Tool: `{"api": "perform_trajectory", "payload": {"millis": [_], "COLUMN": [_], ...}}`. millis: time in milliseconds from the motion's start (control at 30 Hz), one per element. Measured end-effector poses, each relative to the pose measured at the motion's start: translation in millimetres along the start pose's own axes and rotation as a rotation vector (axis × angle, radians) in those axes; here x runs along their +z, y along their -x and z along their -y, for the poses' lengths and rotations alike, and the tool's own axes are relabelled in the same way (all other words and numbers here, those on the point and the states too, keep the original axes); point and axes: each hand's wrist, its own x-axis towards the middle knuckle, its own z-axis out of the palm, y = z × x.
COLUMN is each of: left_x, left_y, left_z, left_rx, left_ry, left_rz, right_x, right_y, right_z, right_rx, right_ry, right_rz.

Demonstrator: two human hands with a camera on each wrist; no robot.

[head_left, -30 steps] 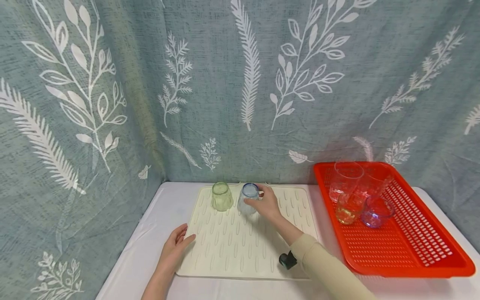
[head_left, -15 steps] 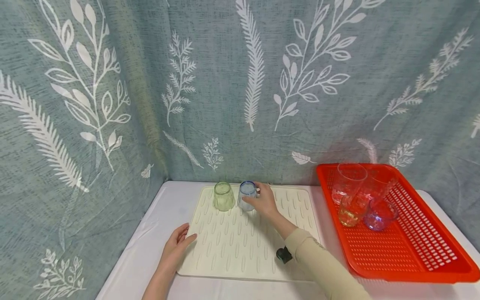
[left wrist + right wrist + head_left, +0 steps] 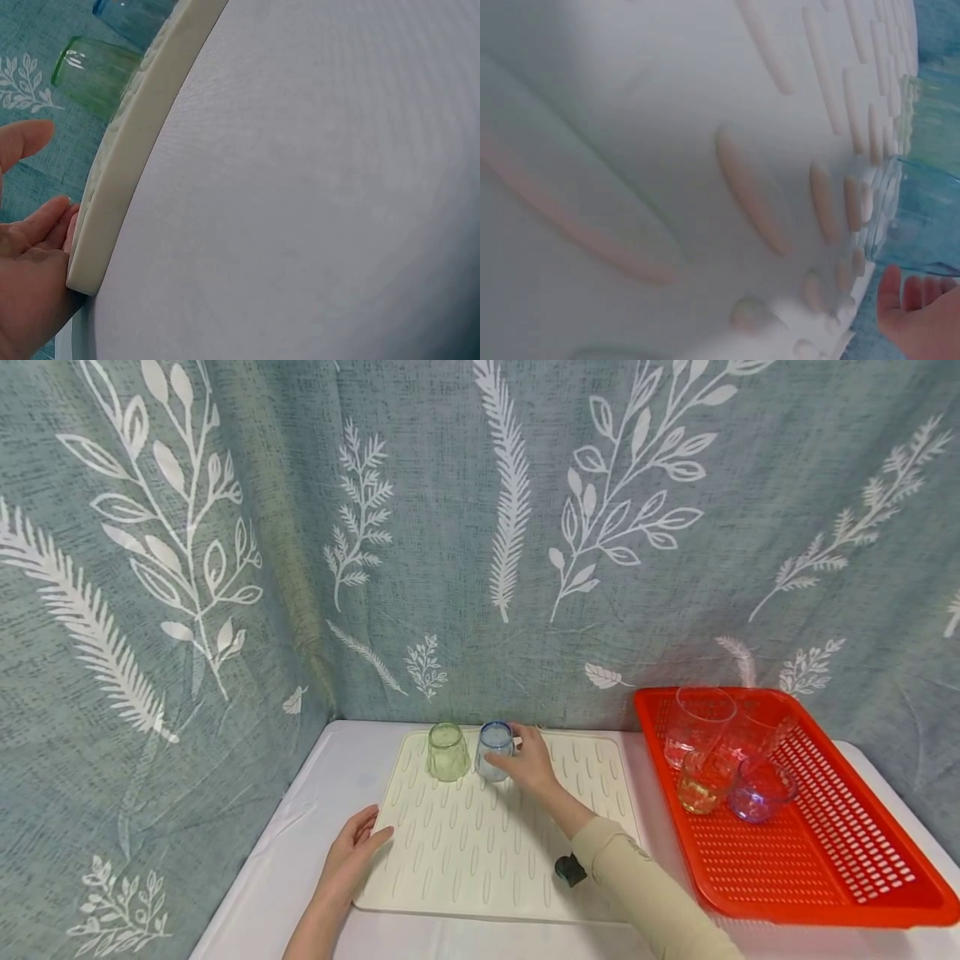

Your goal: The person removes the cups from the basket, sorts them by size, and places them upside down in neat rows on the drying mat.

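Observation:
A clear blue glass (image 3: 495,739) stands on the cream ridged mat (image 3: 450,860), near its back edge. My right hand (image 3: 528,766) holds this glass from the right, thumb across its front and fingers at its far side. In the right wrist view, the fingers (image 3: 891,289) lie against the blue glass (image 3: 926,217). Just left of it a green glass (image 3: 447,753) stands on the mat, a narrow gap between them. At the mat's left edge is my left hand (image 3: 351,852), fingers loosely bent, thumb apart, gripping nothing. The left wrist view shows that hand (image 3: 34,292) beside the mat's edge (image 3: 142,157).
A red perforated basket (image 3: 765,860) stands at the right on the white-covered table (image 3: 300,814). In it are a yellow glass (image 3: 701,793), a purple glass bowl (image 3: 757,793) and tall clear glasses (image 3: 697,722). A patterned curtain (image 3: 420,527) hangs close behind.
The blue glass has shifted slightly left, closer to the green glass, with my right hand still on it. It has hardly moved in the last half second. My left hand stays put.

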Motion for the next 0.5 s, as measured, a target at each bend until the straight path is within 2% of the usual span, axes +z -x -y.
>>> {"api": "perform_trajectory", "payload": {"millis": [167,500], "left_x": [0.1,-0.4], "left_y": [0.8,1.0], "left_z": [-0.2,-0.5], "left_rx": [0.002,-0.001], "left_ry": [-0.001,-0.007], "left_rz": [0.008,0.008], "right_x": [-9.2,-26.9], "right_y": [7.3,34.8], "right_z": [3.7,2.9], "right_rx": [0.024,0.091], "right_ry": [-0.029,-0.107], "right_rz": [0.004,-0.052]}}
